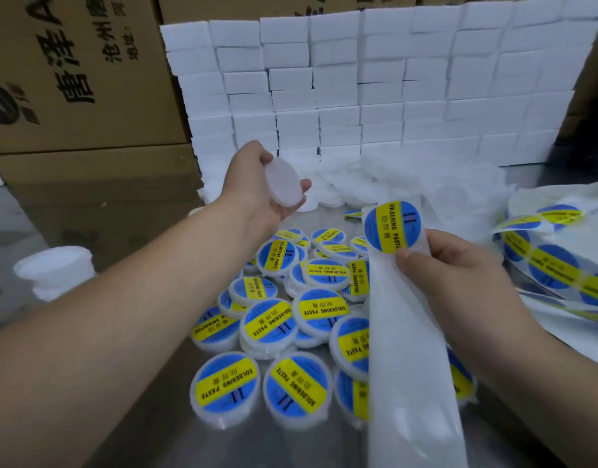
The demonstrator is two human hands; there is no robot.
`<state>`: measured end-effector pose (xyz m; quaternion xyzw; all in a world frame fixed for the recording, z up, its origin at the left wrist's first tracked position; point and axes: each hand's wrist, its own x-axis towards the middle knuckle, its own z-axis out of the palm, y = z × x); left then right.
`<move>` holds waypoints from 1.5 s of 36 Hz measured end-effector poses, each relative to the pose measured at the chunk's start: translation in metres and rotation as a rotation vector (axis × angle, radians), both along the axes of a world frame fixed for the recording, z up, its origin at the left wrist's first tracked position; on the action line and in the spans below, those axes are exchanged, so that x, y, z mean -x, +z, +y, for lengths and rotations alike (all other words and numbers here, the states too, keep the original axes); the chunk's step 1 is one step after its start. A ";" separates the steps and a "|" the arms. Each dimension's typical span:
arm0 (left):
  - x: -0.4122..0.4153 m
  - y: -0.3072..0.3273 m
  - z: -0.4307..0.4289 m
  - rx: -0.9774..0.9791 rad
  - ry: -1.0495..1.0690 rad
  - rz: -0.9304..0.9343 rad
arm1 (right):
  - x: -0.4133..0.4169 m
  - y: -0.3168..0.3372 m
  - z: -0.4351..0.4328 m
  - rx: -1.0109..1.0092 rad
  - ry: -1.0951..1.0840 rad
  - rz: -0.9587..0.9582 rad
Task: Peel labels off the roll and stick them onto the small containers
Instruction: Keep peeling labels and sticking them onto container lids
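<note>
My left hand holds a plain white round container between thumb and fingers, raised above the table. My right hand grips a white backing strip that hangs toward me. Its thumb pinches the edge of a round blue and yellow label at the strip's top end. The label roll lies at the right. A heap of labelled containers covers the table between my arms. Unlabelled white containers lie in a pile behind them.
A wall of stacked white boxes stands at the back. Brown cardboard cartons rise at the left. A white tub sits at the table's left edge. Loose backing paper trails under the roll at the right.
</note>
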<state>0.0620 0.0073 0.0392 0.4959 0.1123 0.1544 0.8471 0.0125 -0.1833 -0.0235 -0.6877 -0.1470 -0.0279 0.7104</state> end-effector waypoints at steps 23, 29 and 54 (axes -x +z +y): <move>0.089 -0.055 -0.048 -1.444 0.264 -0.327 | 0.006 -0.002 0.004 0.205 0.132 -0.236; 0.092 -0.056 -0.047 -1.513 0.269 -0.390 | 0.003 -0.005 -0.001 0.291 0.096 -0.332; 0.074 -0.060 -0.023 -1.096 0.416 -0.159 | 0.003 -0.001 -0.002 0.411 -0.149 -0.660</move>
